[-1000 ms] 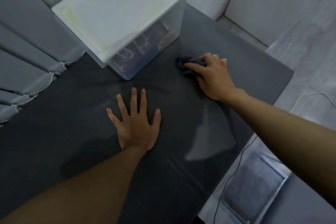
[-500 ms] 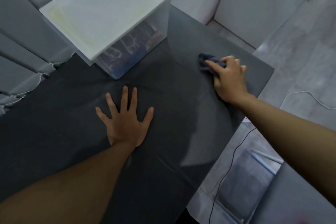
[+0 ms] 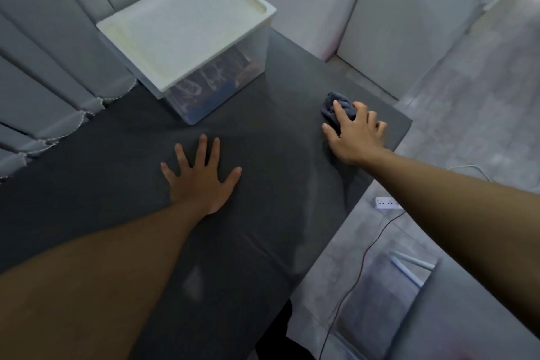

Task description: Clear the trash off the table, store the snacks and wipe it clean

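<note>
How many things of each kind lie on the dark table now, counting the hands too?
clear plastic storage box with white lid: 1
crumpled dark blue cloth: 1
bare hands, left hand and right hand: 2
total: 4

The light is dim and bluish — a pale sheen on the table (image 3: 277, 184), edges bowed, detail soft.

Left hand (image 3: 201, 181): is lying flat, fingers (image 3: 202, 149) spread, mid-worktop (image 3: 117, 161).
Right hand (image 3: 355, 136): is gripping a cloth (image 3: 331, 107) near the worktop's far-right corner.
</note>
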A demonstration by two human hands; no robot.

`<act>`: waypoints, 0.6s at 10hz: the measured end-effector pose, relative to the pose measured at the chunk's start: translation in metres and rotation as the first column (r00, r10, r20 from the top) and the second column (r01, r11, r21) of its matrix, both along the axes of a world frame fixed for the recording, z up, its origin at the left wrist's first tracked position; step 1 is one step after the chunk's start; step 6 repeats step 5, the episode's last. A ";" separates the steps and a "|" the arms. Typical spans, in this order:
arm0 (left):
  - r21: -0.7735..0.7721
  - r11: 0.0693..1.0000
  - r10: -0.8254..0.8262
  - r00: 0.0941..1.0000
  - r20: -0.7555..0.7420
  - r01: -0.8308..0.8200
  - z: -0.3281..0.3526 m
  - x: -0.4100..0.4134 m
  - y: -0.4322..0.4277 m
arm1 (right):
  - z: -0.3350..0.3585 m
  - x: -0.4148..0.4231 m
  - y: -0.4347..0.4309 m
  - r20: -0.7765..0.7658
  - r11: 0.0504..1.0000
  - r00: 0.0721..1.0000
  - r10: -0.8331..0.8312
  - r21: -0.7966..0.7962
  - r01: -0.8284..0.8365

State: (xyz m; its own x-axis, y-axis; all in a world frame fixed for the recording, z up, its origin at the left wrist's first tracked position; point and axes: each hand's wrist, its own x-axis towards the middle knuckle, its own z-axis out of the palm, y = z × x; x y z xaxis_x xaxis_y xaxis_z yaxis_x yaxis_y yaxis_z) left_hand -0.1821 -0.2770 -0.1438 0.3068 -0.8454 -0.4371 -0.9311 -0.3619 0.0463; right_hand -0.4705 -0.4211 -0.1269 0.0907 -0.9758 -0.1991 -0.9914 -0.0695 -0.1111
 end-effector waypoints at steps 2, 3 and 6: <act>0.054 0.996 -0.070 0.996 -0.063 0.074 0.045 0.008 0.005 | 0.038 0.019 0.025 -0.027 0.996 0.996 0.089 -0.025 -0.090; 0.028 0.994 -0.107 0.992 -0.063 0.109 0.070 0.012 0.014 | 0.064 0.029 0.038 0.017 0.994 0.994 0.110 -0.009 -0.110; -0.104 0.981 -0.170 0.983 -0.072 0.162 0.121 0.030 0.031 | 0.115 0.053 0.070 0.054 0.987 0.986 0.158 -0.048 -0.155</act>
